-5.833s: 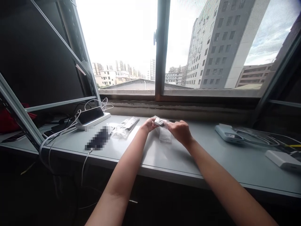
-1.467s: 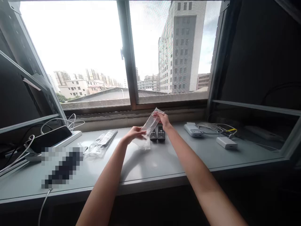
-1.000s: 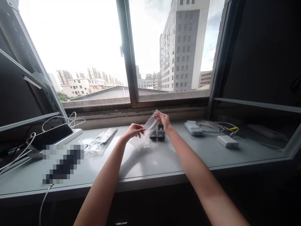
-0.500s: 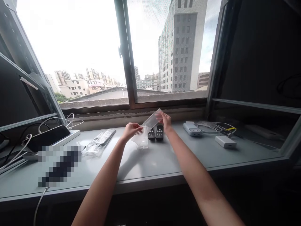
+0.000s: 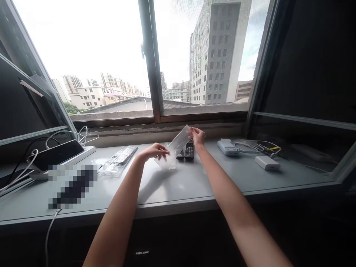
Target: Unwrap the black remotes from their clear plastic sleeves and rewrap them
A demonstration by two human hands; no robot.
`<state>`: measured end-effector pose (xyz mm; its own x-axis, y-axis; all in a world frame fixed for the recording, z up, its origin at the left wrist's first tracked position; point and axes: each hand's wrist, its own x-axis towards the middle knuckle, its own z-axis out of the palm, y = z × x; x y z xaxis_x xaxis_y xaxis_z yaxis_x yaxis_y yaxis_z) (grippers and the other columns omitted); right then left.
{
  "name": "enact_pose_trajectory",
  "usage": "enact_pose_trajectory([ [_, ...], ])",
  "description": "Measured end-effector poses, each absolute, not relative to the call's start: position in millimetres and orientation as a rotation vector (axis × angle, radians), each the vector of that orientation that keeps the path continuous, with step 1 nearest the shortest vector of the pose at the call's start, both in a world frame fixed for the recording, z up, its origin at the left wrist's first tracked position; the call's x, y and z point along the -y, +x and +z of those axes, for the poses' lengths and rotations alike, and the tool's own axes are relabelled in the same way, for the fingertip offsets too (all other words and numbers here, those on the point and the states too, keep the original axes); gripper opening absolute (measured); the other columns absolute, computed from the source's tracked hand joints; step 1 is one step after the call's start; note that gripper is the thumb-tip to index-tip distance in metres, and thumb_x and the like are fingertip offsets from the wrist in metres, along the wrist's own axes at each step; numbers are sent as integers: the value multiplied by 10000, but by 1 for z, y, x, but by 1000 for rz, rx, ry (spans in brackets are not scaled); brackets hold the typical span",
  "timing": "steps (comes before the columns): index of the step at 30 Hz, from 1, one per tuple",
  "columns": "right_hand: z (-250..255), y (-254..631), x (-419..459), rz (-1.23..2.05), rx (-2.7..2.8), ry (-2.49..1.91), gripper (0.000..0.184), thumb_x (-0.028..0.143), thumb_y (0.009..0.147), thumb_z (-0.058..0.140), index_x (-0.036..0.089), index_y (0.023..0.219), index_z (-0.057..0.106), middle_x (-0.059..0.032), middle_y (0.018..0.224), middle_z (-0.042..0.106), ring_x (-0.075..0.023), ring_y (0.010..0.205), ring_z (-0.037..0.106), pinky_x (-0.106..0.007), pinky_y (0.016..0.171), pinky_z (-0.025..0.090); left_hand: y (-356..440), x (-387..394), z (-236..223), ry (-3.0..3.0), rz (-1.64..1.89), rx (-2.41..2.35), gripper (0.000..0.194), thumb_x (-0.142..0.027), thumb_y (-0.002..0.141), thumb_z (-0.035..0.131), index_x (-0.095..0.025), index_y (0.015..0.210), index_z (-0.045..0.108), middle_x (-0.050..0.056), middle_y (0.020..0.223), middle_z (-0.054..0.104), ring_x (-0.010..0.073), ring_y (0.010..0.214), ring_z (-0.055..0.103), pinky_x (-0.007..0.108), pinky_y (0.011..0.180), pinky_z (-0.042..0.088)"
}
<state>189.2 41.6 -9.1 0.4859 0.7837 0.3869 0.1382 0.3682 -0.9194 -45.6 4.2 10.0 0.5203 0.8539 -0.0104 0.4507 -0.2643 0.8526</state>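
A clear plastic sleeve (image 5: 179, 141) is stretched at a slant between my two hands, above the desk. My right hand (image 5: 198, 138) pinches its upper right corner. At the sleeve's lower left part is my left hand (image 5: 154, 151), its thumb and fingers bent on the film, some fingers a little apart. A loose lower flap of the sleeve hangs close to the desktop. Just behind and to the right lie two black remote controls, one remote (image 5: 189, 151) in plain sight and the other remote (image 5: 180, 154) partly covered by the sleeve.
On the left lie a packet in clear plastic (image 5: 118, 161), a phone (image 5: 59, 155) on a white stand and a blurred-out object (image 5: 73, 187) with a cable. To the right are a pale blue power bank (image 5: 228, 147), a white adapter (image 5: 267, 163) and coiled cables (image 5: 253, 146). A window stands behind the desk (image 5: 178, 189).
The view has shifted slightly. My left hand's fingers have spread somewhat on the sleeve, and my right hand keeps its pinch at the corner. The remotes stay in place.
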Motion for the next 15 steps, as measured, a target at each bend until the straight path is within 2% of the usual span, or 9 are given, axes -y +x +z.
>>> enact_pose_trajectory([
  [3,-9,193,-40,378,1090,-1452,461,527,943,325,244,1114,647,-26,1021,722,-154,732,675,-275,720,479,-51,-13,5,1699,898,-1232,269,-335,607,807,-107,704,704,33,518,612,63,409,415,196,406,248],
  [5,-11,197,-39,309,1169,-1713,422,439,966,290,264,1147,629,-37,1108,696,-185,892,671,-296,781,473,-53,-18,0,1540,1084,-1367,206,-269,608,800,-117,642,664,-6,458,533,63,394,411,201,412,255],
  [7,-14,200,-39,285,1235,-1890,342,366,922,412,251,1164,625,-80,1183,661,-235,1038,630,-330,819,468,-53,-21,-5,1443,1110,-1452,164,-228,650,761,-122,626,638,-13,436,494,66,377,407,211,410,255],
  [10,-22,202,-39,313,1297,-2000,388,330,817,578,200,1180,624,-161,1226,621,-299,1093,601,-393,837,467,-50,-20,-12,1420,983,-1531,146,-211,713,696,-127,628,612,-7,410,474,66,352,372,214,394,239],
  [13,-29,203,-40,353,1398,-2057,358,316,776,626,234,1124,656,-126,1161,660,-279,1051,628,-383,829,474,-46,-20,-15,1506,861,-1564,212,-256,707,717,-157,598,565,-27,384,423,71,338,348,215,382,226],
  [15,-33,204,-41,370,1460,-2065,321,316,774,635,264,1089,671,-87,1112,686,-253,1027,642,-356,828,475,-45,-21,-17,1588,796,-1577,243,-295,685,747,-172,605,554,-35,387,409,89,348,385,219,383,242],
])
